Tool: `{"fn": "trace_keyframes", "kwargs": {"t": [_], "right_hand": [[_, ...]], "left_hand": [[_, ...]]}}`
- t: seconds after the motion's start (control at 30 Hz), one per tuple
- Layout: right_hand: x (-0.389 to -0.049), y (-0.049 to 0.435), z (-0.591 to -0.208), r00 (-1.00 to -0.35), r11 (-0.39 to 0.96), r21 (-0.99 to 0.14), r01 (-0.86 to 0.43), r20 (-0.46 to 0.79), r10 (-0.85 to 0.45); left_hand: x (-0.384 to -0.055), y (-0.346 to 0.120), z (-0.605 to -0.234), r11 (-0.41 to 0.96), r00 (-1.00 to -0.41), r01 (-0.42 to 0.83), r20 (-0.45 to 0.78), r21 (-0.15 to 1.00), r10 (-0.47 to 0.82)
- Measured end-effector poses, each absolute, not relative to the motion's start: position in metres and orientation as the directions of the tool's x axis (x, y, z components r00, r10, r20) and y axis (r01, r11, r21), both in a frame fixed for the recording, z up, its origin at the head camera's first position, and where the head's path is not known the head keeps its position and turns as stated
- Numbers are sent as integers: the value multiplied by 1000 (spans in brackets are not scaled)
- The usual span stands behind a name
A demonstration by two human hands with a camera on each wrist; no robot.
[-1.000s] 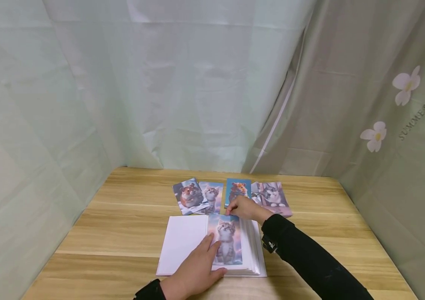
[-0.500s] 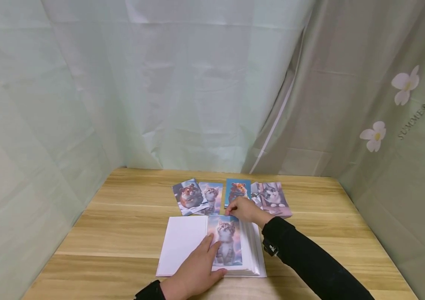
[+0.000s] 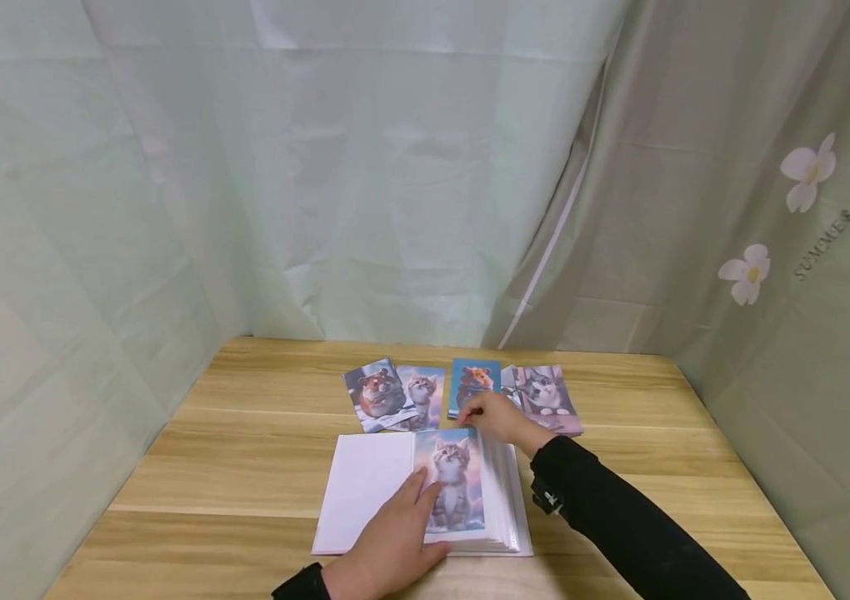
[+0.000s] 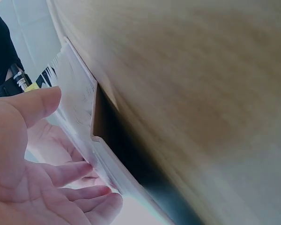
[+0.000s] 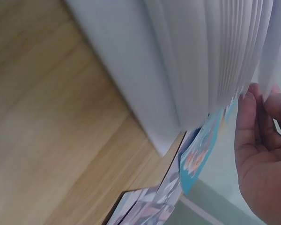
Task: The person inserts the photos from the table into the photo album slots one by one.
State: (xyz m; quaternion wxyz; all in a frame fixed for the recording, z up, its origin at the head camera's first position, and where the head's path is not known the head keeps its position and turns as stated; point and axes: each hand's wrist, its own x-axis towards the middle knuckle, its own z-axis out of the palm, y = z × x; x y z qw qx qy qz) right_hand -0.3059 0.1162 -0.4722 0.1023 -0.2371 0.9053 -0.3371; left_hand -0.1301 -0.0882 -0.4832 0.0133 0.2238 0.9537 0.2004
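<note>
- The right hand point(image 3: 496, 417) is grasping: thumb and fingertips pinch the top edge of a page in the white, open photo album point(image 3: 365, 479); whether the photo's edge is in the pinch too, I cannot tell.
- The left hand point(image 3: 395, 529) is not grasping; its fingers lie extended across the lower left part of that page, thumb near the bottom edge.
- Between the hands, on the page, lies the upright paper photo of a grey striped kitten point(image 3: 453, 467), partly covered by the left fingers.
- Black fabric sleeves point(image 3: 627, 517) cover both forearms.
- Just beyond the album lie a brown hamster print point(image 3: 382, 393) overlapping a second kitten print point(image 3: 427, 387), a blue card with an orange hamster point(image 3: 476, 377), and a grey-and-white cat print point(image 3: 545, 392).
- All rest on the light wood-grain table point(image 3: 207, 475).
- Behind hangs a pale green-grey curtain point(image 3: 395, 167), white flowers printed on its right side.
</note>
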Motion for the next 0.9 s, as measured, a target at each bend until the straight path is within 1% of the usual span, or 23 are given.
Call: {"fn": "trace_keyframes", "kwargs": {"t": [0.6,0.7,0.9], "right_hand": [[-302,151,-464,-899,645,-689,-330,21,-438],[-302,157,-464,-899,650,-678,-342,36,-436],[-302,167,-463,-899,644,-675,-359,65,-433]], "left_hand": [[-130,-86,-481,806,-905,416,106,422,411],[-131,-85,-478,795,-909,410,127,447,397],[-132,-88,-473,758,-914,405,208,512,348]]}}
